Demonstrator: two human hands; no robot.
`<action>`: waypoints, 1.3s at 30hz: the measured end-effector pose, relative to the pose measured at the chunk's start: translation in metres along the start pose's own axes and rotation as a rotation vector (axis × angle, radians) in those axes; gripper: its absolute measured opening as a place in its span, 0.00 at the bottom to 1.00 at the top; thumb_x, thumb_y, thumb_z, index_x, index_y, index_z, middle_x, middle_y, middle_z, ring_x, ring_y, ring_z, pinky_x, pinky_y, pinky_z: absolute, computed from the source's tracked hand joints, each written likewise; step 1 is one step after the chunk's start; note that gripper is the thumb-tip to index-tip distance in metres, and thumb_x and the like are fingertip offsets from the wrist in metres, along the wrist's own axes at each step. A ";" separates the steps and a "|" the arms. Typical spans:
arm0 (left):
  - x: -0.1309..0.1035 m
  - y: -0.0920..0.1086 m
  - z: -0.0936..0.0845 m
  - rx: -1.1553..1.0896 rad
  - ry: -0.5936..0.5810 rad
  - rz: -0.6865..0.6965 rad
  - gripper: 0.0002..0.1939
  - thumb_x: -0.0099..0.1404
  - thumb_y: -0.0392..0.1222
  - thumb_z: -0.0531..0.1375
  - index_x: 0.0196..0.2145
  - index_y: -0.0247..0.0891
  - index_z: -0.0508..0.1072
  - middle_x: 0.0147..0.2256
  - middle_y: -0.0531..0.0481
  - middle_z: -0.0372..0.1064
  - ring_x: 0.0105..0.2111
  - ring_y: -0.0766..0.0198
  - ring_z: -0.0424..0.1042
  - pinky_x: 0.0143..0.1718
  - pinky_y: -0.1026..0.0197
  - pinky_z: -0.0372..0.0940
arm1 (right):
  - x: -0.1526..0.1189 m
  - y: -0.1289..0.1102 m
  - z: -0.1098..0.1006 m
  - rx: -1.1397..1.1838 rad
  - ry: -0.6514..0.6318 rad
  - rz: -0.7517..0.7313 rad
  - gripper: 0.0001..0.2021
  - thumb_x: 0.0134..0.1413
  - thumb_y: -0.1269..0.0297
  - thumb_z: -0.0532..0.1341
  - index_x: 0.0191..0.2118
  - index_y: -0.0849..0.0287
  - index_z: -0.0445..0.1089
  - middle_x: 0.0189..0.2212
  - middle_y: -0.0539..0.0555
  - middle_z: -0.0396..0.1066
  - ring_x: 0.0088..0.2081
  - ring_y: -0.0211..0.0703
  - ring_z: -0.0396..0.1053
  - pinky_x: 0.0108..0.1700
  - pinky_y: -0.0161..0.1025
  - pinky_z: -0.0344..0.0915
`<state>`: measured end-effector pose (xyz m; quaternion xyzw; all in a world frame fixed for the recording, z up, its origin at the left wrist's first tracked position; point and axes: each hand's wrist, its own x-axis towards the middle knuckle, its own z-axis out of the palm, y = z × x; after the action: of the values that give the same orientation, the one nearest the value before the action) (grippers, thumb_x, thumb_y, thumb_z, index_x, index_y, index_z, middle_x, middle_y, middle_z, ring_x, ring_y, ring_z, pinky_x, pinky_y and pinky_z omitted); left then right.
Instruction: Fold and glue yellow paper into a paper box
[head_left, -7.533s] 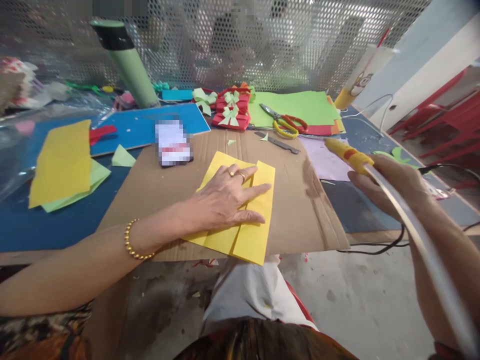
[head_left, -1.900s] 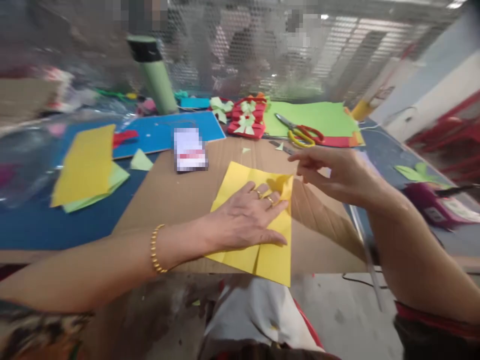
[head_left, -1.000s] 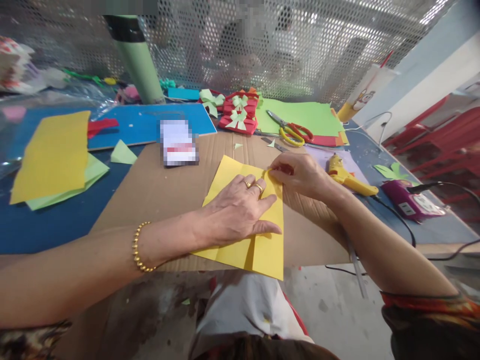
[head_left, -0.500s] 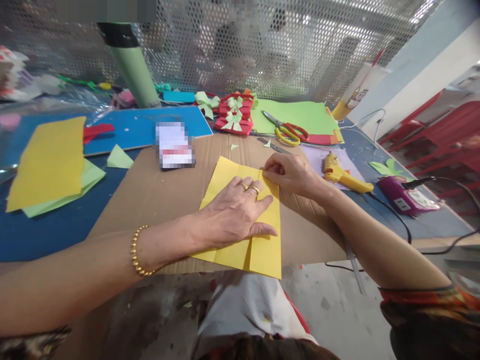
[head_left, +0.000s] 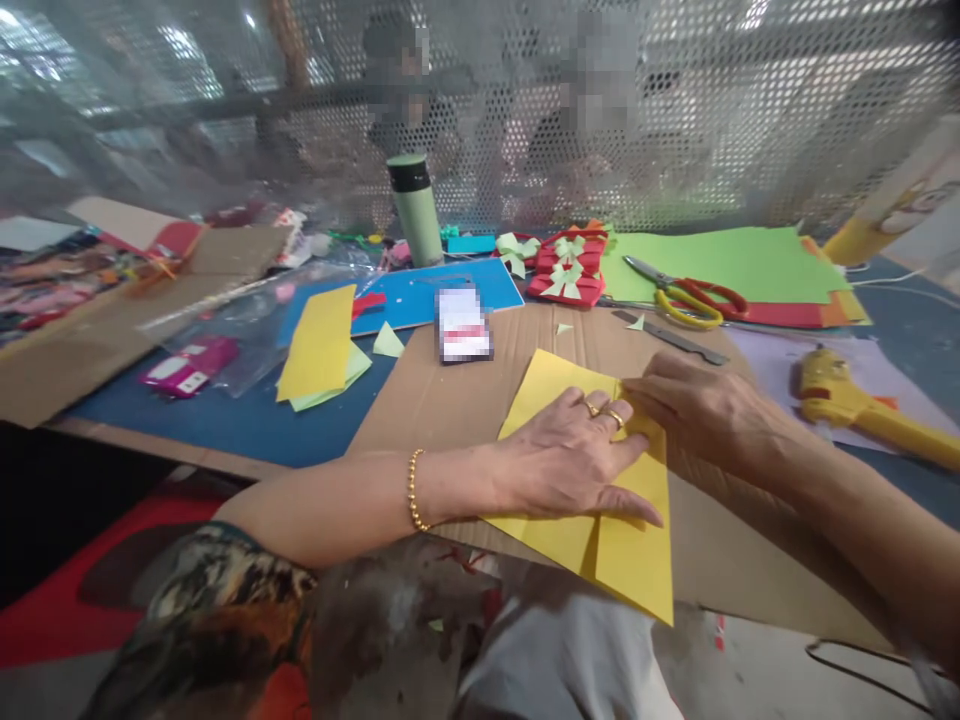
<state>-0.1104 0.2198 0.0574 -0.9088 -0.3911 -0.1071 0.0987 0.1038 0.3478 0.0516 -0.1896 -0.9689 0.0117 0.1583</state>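
Note:
A folded sheet of yellow paper [head_left: 636, 560] lies on brown cardboard [head_left: 420, 405], with crease lines running down it. My left hand [head_left: 566, 455] rests across its middle, fingers spread and thumb stretched out to the right. Two gold rings are on its fingers. At the top edge of the sheet, my right hand [head_left: 694, 405] pinches the paper between thumb and fingertips, beside a vertical fold. Part of the sheet is hidden under my left hand. A grey metal blade or ruler [head_left: 675, 338] lies just beyond my right hand.
Behind the cardboard are a phone [head_left: 463, 325], red pieces with pale green bows [head_left: 568, 275] and scissors [head_left: 686, 298] by green paper [head_left: 720, 255]. A yellow glue gun [head_left: 855, 400] lies at right. A green bottle [head_left: 416, 215] stands before a perforated metal screen [head_left: 510, 120].
The view has swung to the left, showing more of the table's left side. Both hands keep nearly the same hold on the yellow paper.

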 end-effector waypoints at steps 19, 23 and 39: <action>-0.002 -0.001 -0.005 -0.010 -0.033 -0.004 0.48 0.73 0.79 0.43 0.56 0.33 0.80 0.46 0.33 0.78 0.45 0.47 0.74 0.48 0.47 0.67 | -0.003 -0.024 -0.016 -0.111 -0.130 0.041 0.12 0.66 0.76 0.54 0.42 0.58 0.74 0.35 0.54 0.66 0.27 0.38 0.63 0.28 0.37 0.50; -0.004 -0.003 -0.006 0.006 -0.034 -0.009 0.49 0.73 0.79 0.41 0.54 0.33 0.81 0.46 0.34 0.77 0.45 0.48 0.73 0.49 0.47 0.67 | 0.000 -0.031 -0.016 -0.152 -0.160 0.057 0.09 0.68 0.74 0.55 0.38 0.59 0.72 0.34 0.52 0.64 0.27 0.36 0.60 0.28 0.36 0.46; -0.003 -0.004 -0.005 0.005 -0.077 -0.008 0.51 0.73 0.79 0.40 0.60 0.33 0.80 0.48 0.33 0.76 0.47 0.46 0.72 0.51 0.47 0.65 | -0.007 -0.019 -0.012 0.103 -0.069 0.164 0.07 0.64 0.71 0.58 0.37 0.58 0.73 0.36 0.53 0.65 0.28 0.37 0.60 0.31 0.37 0.54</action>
<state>-0.1157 0.2186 0.0617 -0.9103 -0.3986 -0.0718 0.0853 0.1070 0.3274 0.0627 -0.2594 -0.9531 0.0811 0.1330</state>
